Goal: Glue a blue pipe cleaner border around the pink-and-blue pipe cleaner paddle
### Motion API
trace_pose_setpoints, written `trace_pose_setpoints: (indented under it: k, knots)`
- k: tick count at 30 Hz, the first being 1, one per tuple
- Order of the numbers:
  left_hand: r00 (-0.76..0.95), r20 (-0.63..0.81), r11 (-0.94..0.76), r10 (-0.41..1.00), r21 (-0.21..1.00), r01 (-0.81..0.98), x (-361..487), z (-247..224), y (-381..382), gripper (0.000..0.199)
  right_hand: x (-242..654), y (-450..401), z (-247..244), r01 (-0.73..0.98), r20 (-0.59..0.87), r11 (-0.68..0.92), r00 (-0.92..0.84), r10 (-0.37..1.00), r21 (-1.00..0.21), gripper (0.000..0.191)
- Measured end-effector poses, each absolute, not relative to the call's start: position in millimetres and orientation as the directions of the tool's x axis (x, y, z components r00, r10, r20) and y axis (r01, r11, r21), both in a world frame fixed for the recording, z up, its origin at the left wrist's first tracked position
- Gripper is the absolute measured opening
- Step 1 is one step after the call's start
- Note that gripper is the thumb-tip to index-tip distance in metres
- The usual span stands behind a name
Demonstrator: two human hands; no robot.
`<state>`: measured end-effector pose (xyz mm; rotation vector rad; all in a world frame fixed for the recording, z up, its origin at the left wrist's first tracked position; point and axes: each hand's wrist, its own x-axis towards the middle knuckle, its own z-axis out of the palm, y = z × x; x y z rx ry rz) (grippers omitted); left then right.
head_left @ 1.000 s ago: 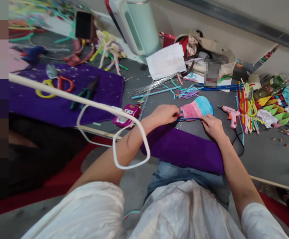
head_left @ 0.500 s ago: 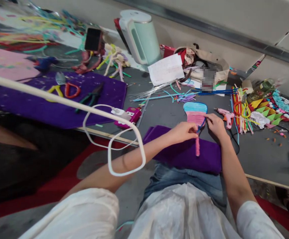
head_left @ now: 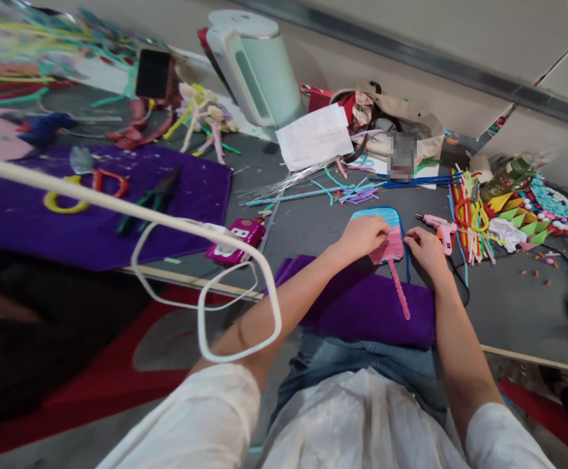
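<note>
A flat blue and pink piece (head_left: 392,246) with a dark blue edge strip and a fuzzy pink stem (head_left: 399,290) lies in front of me, the stem reaching over a folded purple cloth (head_left: 362,306). My left hand (head_left: 366,238) rests on the left side of the piece, fingers bent together on it. At the right edge, my right hand (head_left: 425,249) pinches the dark blue strip (head_left: 408,262), whose loose end hangs down beside the stem. Just right of that hand lies a pink glue gun (head_left: 440,229).
A white curved tube frame (head_left: 200,326) crosses the left foreground. Behind stand a kettle (head_left: 264,71) and a bag (head_left: 430,130). Pliers (head_left: 150,202) and a pink power socket (head_left: 238,241) lie left; colourful stems (head_left: 469,215) and a glass jar (head_left: 511,172) lie right.
My left hand has moved up from the lower end onto the left side of the piece. The stem now slants down to the right, and the blue strip's loose end hangs right of it.
</note>
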<state>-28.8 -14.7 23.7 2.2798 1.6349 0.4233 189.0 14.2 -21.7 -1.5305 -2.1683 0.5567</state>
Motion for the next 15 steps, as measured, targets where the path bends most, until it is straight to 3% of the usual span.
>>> trace_pose_setpoints:
  k: [8, 15]
  knots:
    - [0.358, 0.072, -0.355, 0.931, 0.407, 0.842, -18, -1, 7, 0.02, 179, 1, -18, 0.745, -0.013, 0.21, -0.281, 0.96, -0.633, 0.02]
    - [0.513, 0.07, -0.478, 0.855, 0.487, 0.731, -38, -5, 0, 0.013, 173, -8, -12, 0.722, -0.098, 0.114, -0.244, 0.965, -0.683, 0.014]
